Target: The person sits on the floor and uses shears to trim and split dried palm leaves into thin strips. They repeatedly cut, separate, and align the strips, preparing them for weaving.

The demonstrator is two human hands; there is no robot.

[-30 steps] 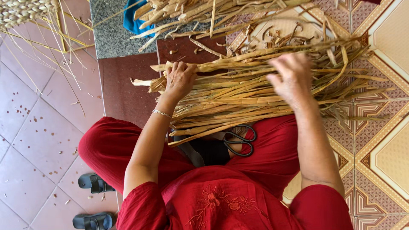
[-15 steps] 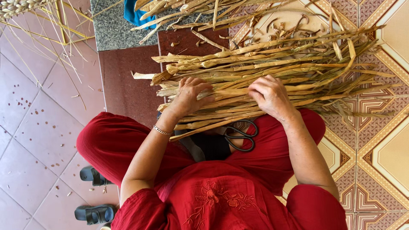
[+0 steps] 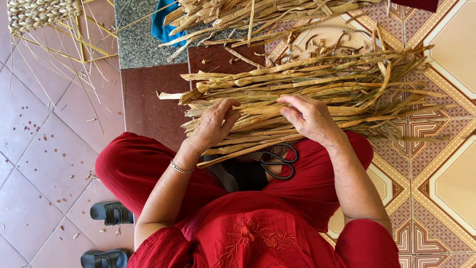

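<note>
A thick bundle of dried tan plant stalks (image 3: 317, 94) lies across my lap and the patterned floor. My left hand (image 3: 212, 125) rests on its left part, fingers curled around a few stalks, a thin bracelet on the wrist. My right hand (image 3: 310, 116) presses on the middle of the bundle, its fingers closing on some stalks. Black-handled scissors (image 3: 278, 161) lie on my red-clothed lap just under the bundle, between my forearms.
A second heap of dried stalks (image 3: 238, 15) lies further away, by a blue cloth (image 3: 166, 27). A woven straw piece (image 3: 42, 15) sits at the top left. Dark sandals (image 3: 111, 213) stand on the pink tiles beside my leg.
Both hands have slid toward me across the bundle and closer together. The fingers have curled onto the stalks, and the bundle has shifted slightly.
</note>
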